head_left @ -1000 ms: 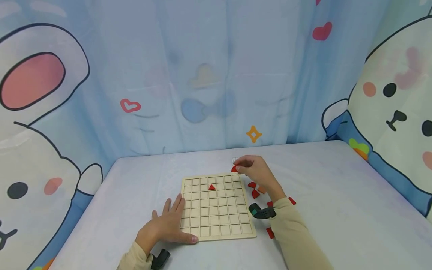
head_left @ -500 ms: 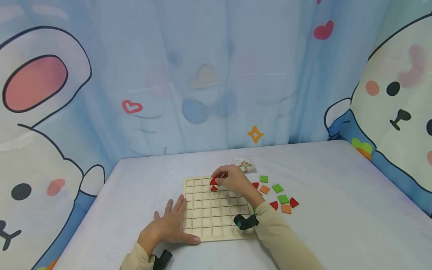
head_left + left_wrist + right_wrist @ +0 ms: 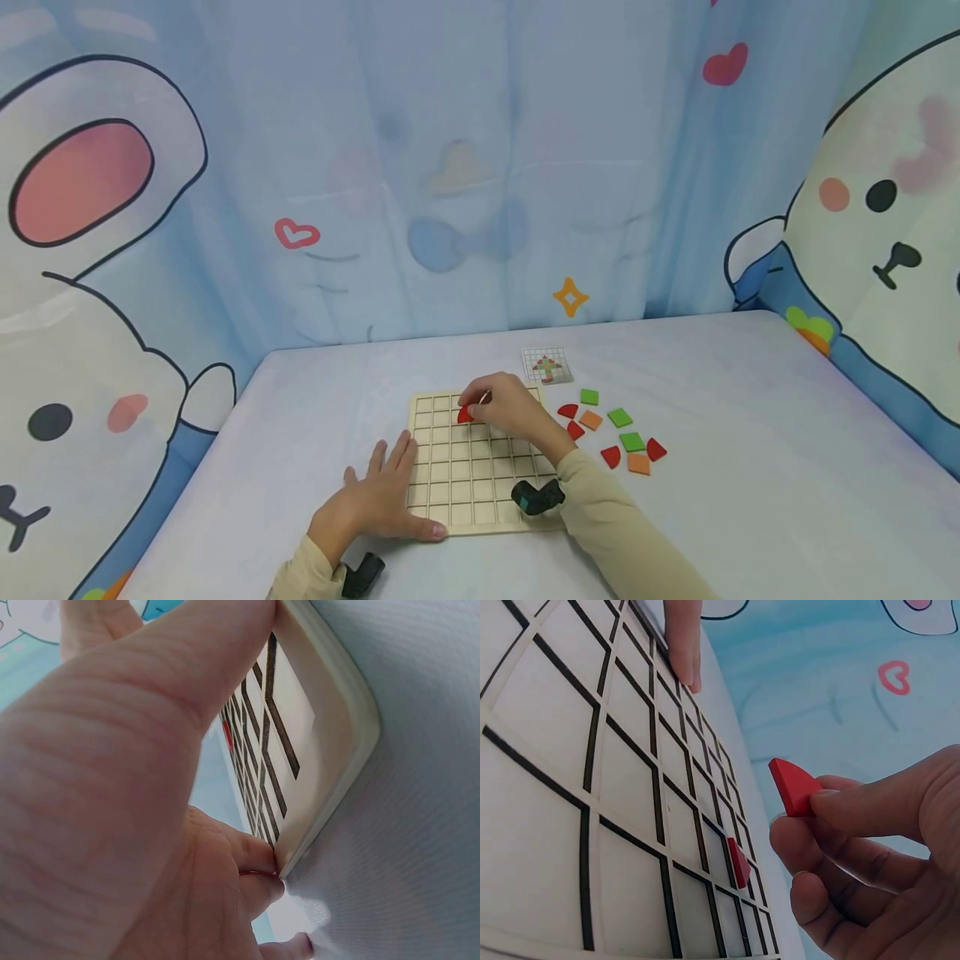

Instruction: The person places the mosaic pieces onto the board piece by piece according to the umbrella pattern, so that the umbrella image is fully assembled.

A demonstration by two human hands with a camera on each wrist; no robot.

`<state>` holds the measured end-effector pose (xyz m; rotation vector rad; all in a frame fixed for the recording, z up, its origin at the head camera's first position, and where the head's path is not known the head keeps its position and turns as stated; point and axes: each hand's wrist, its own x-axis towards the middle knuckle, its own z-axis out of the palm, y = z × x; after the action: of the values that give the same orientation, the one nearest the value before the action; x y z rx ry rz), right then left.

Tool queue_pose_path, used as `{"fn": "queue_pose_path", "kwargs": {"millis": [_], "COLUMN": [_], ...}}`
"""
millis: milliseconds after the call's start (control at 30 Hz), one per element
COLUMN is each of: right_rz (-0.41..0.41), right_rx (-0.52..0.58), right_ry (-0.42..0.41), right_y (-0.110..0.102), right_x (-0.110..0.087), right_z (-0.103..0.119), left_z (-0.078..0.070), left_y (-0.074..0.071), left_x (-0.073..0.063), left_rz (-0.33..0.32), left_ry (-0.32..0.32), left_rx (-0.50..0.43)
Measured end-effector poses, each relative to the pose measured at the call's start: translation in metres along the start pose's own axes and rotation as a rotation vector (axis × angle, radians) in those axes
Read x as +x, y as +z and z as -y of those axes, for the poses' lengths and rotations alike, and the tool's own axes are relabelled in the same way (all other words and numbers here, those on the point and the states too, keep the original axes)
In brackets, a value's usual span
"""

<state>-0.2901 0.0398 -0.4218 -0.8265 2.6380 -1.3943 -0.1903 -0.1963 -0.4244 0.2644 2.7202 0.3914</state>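
Observation:
My right hand [image 3: 504, 406] pinches a red quarter-circle tile [image 3: 794, 786] between thumb and fingers, just above the far part of a pale wooden grid board [image 3: 450, 492]. In the right wrist view a red triangular tile [image 3: 739, 863] sits in a cell of the board, close to the pinched tile but apart from it; in the head view my hand and the held tile hide it. My left hand [image 3: 378, 492] lies with spread fingers along the board's left edge, its thumb on the near left corner. The left wrist view shows these fingers touching the board's rim [image 3: 337, 712].
A small pattern card [image 3: 547, 365] lies behind the board. Right of the board are scattered red quarter-circle tiles [image 3: 611, 457], green square tiles [image 3: 632, 442] and orange square tiles [image 3: 639, 463]. A printed curtain [image 3: 465, 167] hangs behind the white table [image 3: 750, 467].
My right hand has carried the red quarter-circle tile leftward from beside the pattern card to over the board, uncovering the card and loose tiles. The left hand stays put.

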Motion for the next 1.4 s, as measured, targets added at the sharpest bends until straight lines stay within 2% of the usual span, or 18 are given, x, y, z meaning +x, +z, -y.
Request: {"fn": "queue_pose_path", "kwargs": {"millis": [267,567,767,1133,1400], "right_rz": [0.030,0.057,0.061,0.094,0.091], "right_rx": [-0.035,-0.133,-0.167,-0.282,-0.306], "right_ry": [0.009,-0.019,-0.037,-0.087,-0.129], "right_y": [0.009,0.021,0.024,0.028,0.027], "right_x": [0.006,0.008,0.007,0.009,0.007], "right_z": [0.001,-0.001,0.000,-0.004,-0.005], "left_z": [0.001,0.002,0.004,0.000,0.001], "left_y": [0.001,0.001,0.002,0.001,0.001], "left_x": [0.002,0.003,0.004,0.001,0.000], "left_rz": [-0.001,-0.006,0.001,-0.006,-0.003], "left_ry": [-0.001,0.010,0.021,0.004,0.004], "left_rx": [-0.004,-0.006,-0.008,0.017,0.011]}}
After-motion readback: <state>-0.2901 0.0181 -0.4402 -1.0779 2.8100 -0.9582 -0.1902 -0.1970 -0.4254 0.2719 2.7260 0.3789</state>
